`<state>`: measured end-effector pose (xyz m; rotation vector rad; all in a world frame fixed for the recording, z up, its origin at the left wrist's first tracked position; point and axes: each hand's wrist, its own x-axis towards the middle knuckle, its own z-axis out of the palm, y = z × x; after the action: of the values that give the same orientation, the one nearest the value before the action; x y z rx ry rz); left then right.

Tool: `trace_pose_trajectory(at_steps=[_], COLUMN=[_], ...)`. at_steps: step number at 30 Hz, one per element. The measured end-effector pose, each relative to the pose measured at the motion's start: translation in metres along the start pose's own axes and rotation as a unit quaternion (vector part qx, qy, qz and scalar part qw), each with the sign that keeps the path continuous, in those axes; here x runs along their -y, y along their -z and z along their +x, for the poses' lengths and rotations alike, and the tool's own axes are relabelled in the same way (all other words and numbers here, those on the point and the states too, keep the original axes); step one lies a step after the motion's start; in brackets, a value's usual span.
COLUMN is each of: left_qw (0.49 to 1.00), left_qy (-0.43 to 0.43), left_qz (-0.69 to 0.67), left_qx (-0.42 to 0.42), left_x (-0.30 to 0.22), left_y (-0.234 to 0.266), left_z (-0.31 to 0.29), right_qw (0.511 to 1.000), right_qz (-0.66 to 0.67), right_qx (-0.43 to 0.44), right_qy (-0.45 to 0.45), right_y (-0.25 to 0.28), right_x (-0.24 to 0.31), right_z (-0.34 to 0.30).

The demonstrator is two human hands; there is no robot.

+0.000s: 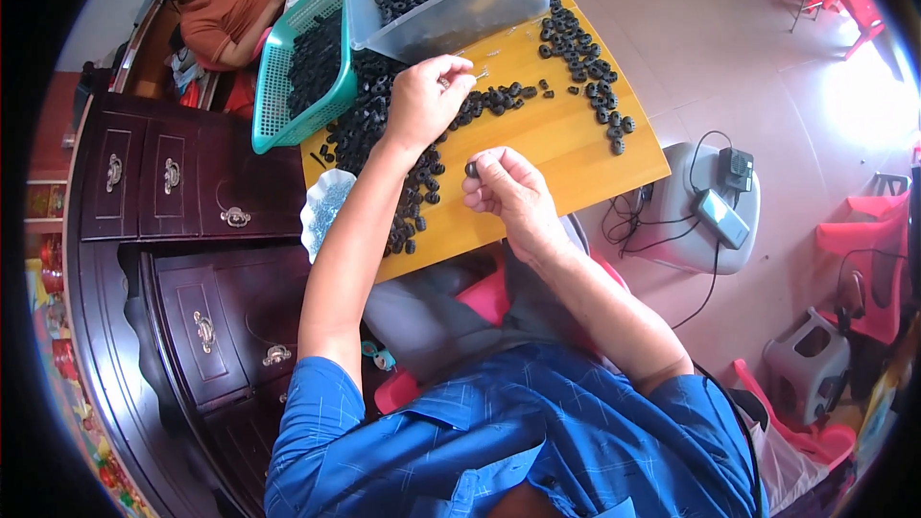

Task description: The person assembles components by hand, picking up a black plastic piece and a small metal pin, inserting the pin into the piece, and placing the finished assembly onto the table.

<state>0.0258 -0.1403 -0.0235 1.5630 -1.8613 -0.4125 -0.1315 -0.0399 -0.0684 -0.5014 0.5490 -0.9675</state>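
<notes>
My right hand (513, 194) pinches a small black wheel-like part (471, 170) between thumb and fingers, above the near side of the yellow table (566, 168). My left hand (427, 104) is raised farther out and to the left, its fingers curled together. Whatever it may hold is too small to make out. Close to its fingertips some thin shiny pins (483, 74) show. A heap of black parts (363, 115) spreads under and beside my left forearm, and a row of loose black parts (499, 99) runs to the right of that hand.
A green basket (271, 96) and a clear plastic bin (460, 24) hold black parts. A white bowl (315, 230) of small bluish pieces sits by my left forearm. More parts (595, 77) line the table's right side. Another person (216, 24) sits far left; a stool (672, 249) carries cabled devices.
</notes>
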Motion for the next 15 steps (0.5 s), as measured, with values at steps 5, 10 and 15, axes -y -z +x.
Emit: trace_pose_trajectory(at_steps=[5, 10, 15], left_qw=[0.993, 0.966, 0.952], left_qy=[-0.033, -0.063, -0.061], left_qz=[0.114, 0.25, 0.295], left_qx=[-0.001, 0.025, 0.062], left_x=[0.03, 0.032, 0.033], left_y=[-0.035, -0.054, -0.06], left_z=[0.046, 0.065, 0.069], right_qw=[0.999, 0.998, 0.997], right_qz=[0.035, 0.05, 0.055], right_qx=[-0.03, -0.028, -0.025], right_qy=[-0.017, -0.033, -0.038], right_y=[0.003, 0.005, 0.003], right_x=[0.006, 0.007, 0.009], right_z=[0.0, 0.002, 0.002])
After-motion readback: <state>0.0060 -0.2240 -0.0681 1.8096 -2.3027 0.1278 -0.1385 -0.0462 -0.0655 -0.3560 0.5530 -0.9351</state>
